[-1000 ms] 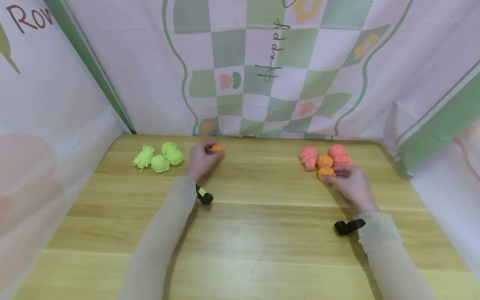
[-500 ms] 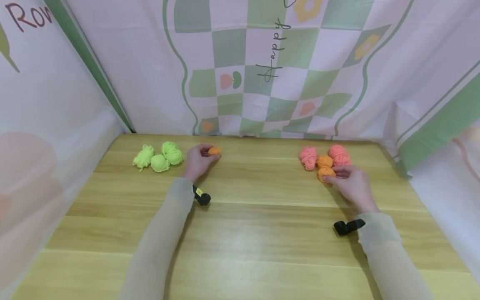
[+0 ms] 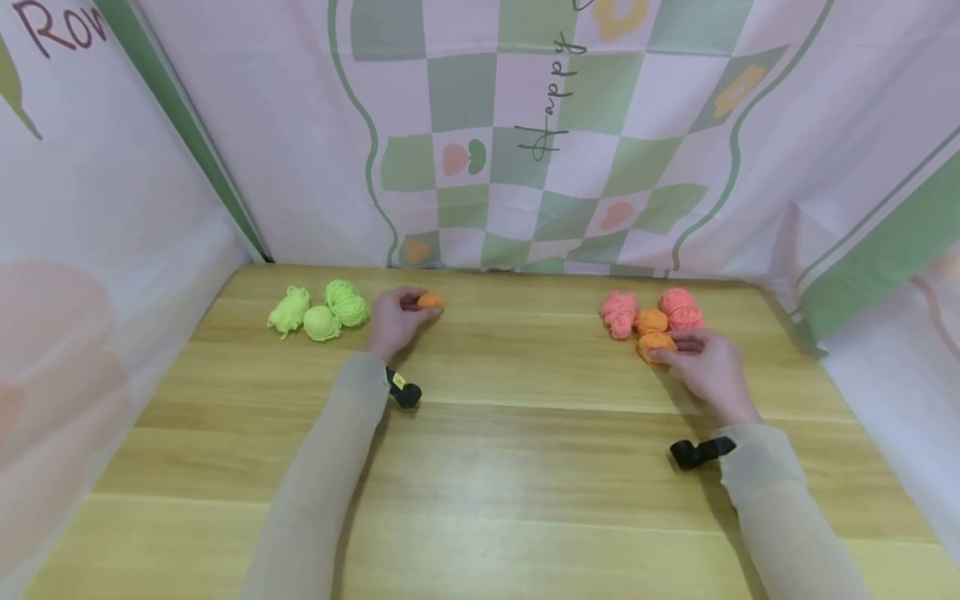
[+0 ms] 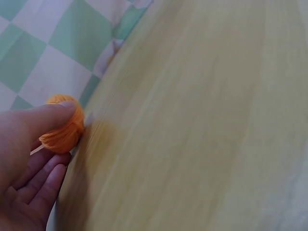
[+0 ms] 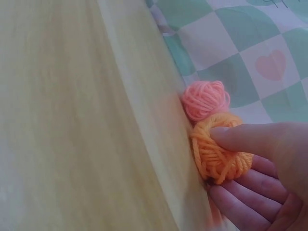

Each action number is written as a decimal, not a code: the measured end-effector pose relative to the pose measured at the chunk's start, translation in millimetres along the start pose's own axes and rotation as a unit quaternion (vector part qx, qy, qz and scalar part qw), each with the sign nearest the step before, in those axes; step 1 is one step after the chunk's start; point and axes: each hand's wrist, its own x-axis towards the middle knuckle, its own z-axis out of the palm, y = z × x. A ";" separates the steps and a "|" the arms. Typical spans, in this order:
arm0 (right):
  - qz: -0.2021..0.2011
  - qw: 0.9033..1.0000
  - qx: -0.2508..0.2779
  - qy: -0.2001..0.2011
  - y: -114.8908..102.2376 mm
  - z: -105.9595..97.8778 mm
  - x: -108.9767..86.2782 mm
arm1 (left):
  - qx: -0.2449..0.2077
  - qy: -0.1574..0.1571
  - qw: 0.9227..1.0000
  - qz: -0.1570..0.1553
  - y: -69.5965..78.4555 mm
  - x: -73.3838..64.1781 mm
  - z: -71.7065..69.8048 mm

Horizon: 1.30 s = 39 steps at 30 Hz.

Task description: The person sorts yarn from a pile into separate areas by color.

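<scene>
My left hand (image 3: 393, 321) pinches an orange yarn ball (image 3: 431, 302) at the far side of the table (image 3: 480, 467), just beyond the green yarn balls (image 3: 322, 323). My right hand (image 3: 712, 372) pinches a second orange ball (image 3: 656, 348), set close against a third orange ball (image 3: 651, 321) amid the pink yarn (image 3: 681, 308). I judge I'm placing or picking up, though which I cannot tell, and the next move seems to call for a light, steady pinch that leaves the neighbouring balls unnudged
</scene>
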 end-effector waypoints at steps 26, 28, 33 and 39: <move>-0.019 0.997 0.061 0.041 -16.8 -17.6 -3.1 | 0.006 -0.008 1.000 -0.007 2.5 -0.1 -4.7; -0.025 0.996 0.063 0.050 -20.7 -20.1 -2.6 | 0.006 -0.009 1.000 -0.005 1.8 -0.3 -5.1; -0.041 0.995 0.053 0.078 -32.3 -26.2 -3.9 | 0.007 -0.010 1.000 -0.005 -2.2 0.3 -4.3; -0.066 0.991 0.040 0.112 -48.2 -31.8 -10.7 | 0.004 -0.006 1.000 -0.002 -3.2 0.6 -3.6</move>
